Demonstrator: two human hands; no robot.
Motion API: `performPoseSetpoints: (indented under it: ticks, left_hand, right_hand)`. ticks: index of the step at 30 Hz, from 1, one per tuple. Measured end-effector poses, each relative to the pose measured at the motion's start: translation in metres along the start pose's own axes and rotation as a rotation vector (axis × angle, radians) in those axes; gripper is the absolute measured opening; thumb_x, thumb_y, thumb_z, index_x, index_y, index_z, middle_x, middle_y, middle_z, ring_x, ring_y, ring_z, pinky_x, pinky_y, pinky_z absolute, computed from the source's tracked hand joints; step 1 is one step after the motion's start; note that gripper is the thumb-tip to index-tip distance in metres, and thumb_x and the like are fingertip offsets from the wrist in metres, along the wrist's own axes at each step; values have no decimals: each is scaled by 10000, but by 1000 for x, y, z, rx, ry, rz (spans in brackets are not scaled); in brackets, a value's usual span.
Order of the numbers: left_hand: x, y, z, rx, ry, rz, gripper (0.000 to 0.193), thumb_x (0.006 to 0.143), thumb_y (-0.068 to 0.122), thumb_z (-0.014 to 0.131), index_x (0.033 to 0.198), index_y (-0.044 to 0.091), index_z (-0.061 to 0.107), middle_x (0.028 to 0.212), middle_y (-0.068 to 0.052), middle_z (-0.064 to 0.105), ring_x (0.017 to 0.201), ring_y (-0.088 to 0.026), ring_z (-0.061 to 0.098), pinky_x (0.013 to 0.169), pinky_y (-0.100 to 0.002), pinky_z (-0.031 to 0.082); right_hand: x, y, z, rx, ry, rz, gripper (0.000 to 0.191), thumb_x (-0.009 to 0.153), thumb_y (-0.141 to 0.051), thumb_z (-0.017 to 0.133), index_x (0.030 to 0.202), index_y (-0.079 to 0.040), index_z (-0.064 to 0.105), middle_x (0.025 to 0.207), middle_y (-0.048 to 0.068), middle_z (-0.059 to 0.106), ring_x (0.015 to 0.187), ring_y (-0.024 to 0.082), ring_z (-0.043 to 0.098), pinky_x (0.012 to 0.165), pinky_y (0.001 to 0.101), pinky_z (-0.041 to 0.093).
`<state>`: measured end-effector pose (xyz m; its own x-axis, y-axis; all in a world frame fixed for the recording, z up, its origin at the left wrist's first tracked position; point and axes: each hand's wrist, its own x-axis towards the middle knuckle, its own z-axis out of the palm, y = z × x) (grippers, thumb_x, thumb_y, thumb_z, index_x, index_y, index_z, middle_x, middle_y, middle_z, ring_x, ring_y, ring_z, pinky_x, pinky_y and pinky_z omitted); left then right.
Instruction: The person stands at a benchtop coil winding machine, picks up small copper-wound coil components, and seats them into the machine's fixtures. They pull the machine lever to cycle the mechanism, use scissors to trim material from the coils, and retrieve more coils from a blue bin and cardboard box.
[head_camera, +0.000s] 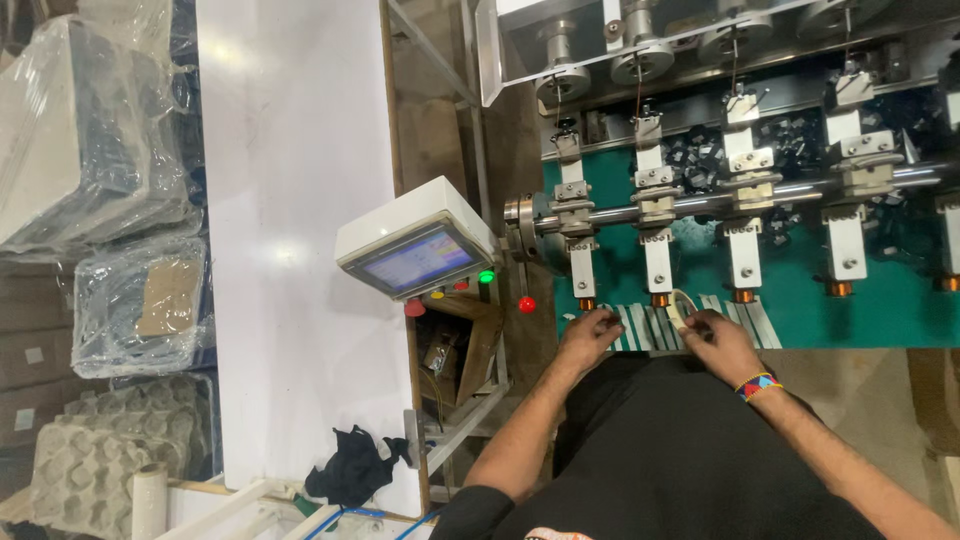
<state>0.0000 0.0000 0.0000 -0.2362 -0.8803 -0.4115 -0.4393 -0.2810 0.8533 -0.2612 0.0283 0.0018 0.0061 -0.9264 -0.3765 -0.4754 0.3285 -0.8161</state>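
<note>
Gripping a tape roll (682, 308), right hand (722, 345) is working over the green worktop (860, 320) mid-frame; left hand (588, 335) is pinching something small, white panel (290, 200) standing upper left.

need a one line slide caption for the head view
Right hand holds a tape roll beside the left hand at a coil winder.
</note>
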Motion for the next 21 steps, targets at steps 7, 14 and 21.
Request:
performPoseSetpoints:
  ticks: [7,14,21]
  left_hand:
    - [61,90,73,138,-351,413,704,714,450,897,1243,62,640,1130,-88,717,1045,-223,711,902,-355,580]
    - [67,121,163,255,-498,475,402,827,443,838,961,82,721,939,-81,710,900,-220,666,778,-369,536]
    - [56,145,220,230,-655,262,351,785,343,857,920,62,695,809,-47,696,759,-155,647,678,-342,529]
  right_hand:
    - [-21,15,-55,85,102,48,271,877,-218,723,1079,-39,720,955,79,773,803,138,749,743,317,591]
    - [-65,58,-118,249,60,173,297,867,-191,753,1130,-54,730,911,65,795,795,106,723,743,296,577]
    - [-96,114,-145,204,68,49,386,802,-170,803,1165,-63,727,856,40,721,728,107,642,686,294,558]
